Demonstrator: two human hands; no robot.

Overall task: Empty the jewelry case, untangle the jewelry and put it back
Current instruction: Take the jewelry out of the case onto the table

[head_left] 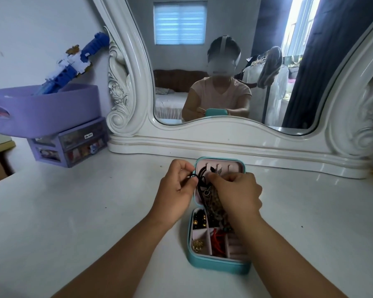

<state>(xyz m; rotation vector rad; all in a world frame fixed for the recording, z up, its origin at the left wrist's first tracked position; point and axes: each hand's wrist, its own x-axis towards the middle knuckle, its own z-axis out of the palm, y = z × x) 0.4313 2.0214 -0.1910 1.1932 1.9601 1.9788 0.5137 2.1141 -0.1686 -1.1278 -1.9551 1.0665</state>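
Teal case [215, 264] lies open on the table [73, 211]; left hand [177, 190] and right hand [237, 193] both pinch black cord [200, 179] at its lid.

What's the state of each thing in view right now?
jewelry case: open, lid upright, jewelry inside
black cord necklace: hanging in the lid, pinched by left hand
left hand: pinching the cord
right hand: fingers curled at the lid's hooks
purple drawer unit: drawers closed

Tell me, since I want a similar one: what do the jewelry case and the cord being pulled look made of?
Jewelry case: teal shell with a smooth, faintly sheened skin, probably faux leather; pale pink lining looks matte, perhaps velvety. Black cord: thin, dull, limp, likely waxed cotton or leather.
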